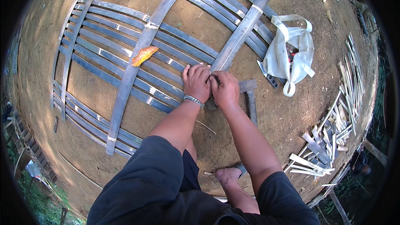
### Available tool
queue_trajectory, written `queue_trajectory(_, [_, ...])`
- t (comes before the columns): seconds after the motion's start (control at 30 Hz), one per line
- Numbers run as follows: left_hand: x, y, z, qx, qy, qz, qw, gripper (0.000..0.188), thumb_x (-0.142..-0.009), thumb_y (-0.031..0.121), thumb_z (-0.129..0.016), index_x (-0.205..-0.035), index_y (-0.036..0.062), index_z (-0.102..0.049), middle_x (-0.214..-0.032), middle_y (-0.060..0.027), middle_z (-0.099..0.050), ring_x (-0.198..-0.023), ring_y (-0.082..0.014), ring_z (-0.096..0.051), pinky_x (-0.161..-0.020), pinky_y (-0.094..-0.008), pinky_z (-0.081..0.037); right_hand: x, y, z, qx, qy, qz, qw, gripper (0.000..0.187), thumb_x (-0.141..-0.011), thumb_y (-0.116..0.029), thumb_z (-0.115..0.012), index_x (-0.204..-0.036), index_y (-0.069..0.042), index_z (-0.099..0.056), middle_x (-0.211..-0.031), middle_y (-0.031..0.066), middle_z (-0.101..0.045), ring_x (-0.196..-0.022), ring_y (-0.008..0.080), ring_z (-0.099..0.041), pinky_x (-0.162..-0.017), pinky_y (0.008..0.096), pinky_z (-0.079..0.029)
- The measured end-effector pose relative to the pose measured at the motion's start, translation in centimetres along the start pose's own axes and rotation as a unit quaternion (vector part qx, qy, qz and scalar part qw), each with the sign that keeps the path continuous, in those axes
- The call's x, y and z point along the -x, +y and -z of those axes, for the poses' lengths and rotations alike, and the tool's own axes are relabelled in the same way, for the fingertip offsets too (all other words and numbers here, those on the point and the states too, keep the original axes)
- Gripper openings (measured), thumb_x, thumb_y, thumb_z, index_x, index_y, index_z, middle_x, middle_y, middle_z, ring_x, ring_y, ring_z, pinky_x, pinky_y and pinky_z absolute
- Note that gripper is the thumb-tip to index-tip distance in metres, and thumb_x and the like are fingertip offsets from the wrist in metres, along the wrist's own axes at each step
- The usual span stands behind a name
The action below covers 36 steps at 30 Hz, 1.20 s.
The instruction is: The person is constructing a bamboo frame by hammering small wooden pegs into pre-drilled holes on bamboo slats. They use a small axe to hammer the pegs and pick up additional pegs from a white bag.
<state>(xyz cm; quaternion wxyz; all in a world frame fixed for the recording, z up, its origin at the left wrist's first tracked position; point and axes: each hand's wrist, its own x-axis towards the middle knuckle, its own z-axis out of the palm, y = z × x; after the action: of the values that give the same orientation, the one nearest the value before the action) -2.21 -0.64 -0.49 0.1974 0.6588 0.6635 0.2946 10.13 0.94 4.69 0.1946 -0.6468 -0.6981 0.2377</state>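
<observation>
A lattice of dark, split bamboo slats (109, 40) lies on the ground, crossed by wider bamboo strips (138, 54). At the lower end of one wide strip (236, 37), my two hands meet. My left hand (197, 84) has its fingers curled over the slat ends. Close against it, my right hand (225, 90) has its fingers bent together at the thumb. Whatever lies between the fingertips is hidden or too small to name. Beside my right hand, a dark hammer-shaped tool (252, 105) rests on the soil, partly covered by that hand.
A white bag (296, 43) with handles stands right of the lattice, something red inside. An orange-yellow leaf (144, 56) lies on a cross strip. Split bamboo offcuts (318, 148) are heaped at the right edge. My bare foot (229, 176) is on the dirt ground below my hands.
</observation>
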Motion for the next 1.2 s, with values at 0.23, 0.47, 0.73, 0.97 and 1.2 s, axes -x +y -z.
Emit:
queue_trajectory(0.23, [-0.1,0.2,0.3,0.014,-0.007,0.009,1.0,0.024,-0.084,0.017,-0.071,-0.107,0.0136,-0.065,-0.121,-0.0007,-0.071,-0.132,-0.0248,-0.057,-0.12,-0.0541,-0.025,-0.2,0.0,-0.2,0.021,0.041,0.035,0.998,0.009,-0.083,-0.015,-0.077,-0.091,-0.011,-0.075,-0.095,0.0088,-0.074,-0.091,0.032,-0.07,-0.083,0.0448,-0.052])
queue_trajectory(0.47, [-0.1,0.4,0.5,0.034,-0.003,0.013,0.999,0.026,-0.083,0.019,-0.073,-0.106,0.0147,-0.062,-0.124,-0.0009,-0.071,-0.132,-0.0253,-0.057,-0.121,-0.055,-0.023,-0.5,0.1,-0.3,0.028,0.045,0.061,0.997,0.008,-0.082,-0.013,-0.077,-0.09,-0.011,-0.075,-0.092,0.0086,-0.074,-0.088,0.0321,-0.07,-0.08,0.0438,-0.053])
queue_trajectory(0.73, [-0.1,0.3,1.0,0.043,-0.013,0.005,0.999,0.02,-0.087,0.011,-0.067,-0.106,0.0142,-0.064,-0.137,0.001,-0.069,-0.138,-0.0253,-0.054,-0.121,-0.0562,-0.022,-1.1,0.0,0.7,0.013,-0.017,0.031,0.999,0.006,-0.083,-0.014,-0.076,-0.088,-0.01,-0.075,-0.092,0.012,-0.073,-0.086,0.0365,-0.07,-0.079,0.0465,-0.055])
queue_trajectory(0.97, [-0.2,0.4,0.9,0.055,-0.009,0.008,0.998,0.007,-0.09,0.012,-0.066,-0.097,0.013,-0.067,-0.137,0.0008,-0.07,-0.137,-0.0257,-0.056,-0.121,-0.0563,-0.023,-1.7,0.0,2.0,-0.023,-0.075,0.0,0.997,0.015,-0.082,-0.014,-0.079,-0.095,-0.008,-0.077,-0.094,0.0147,-0.073,-0.089,0.0366,-0.071,-0.083,0.0449,-0.057])
queue_trajectory(1.2, [-0.3,0.6,1.1,0.065,-0.001,0.031,0.997,0.007,-0.092,0.019,-0.07,-0.087,0.0131,-0.07,-0.132,0.0013,-0.073,-0.137,-0.0247,-0.056,-0.121,-0.0545,-0.024,6.5,5.6,5.1,0.099,0.119,-0.157,0.975,0.062,-0.084,-0.022,-0.084,-0.137,-0.006,-0.057,-0.129,0.0235,-0.055,-0.128,0.0426,-0.051,-0.11,0.0502,-0.04])
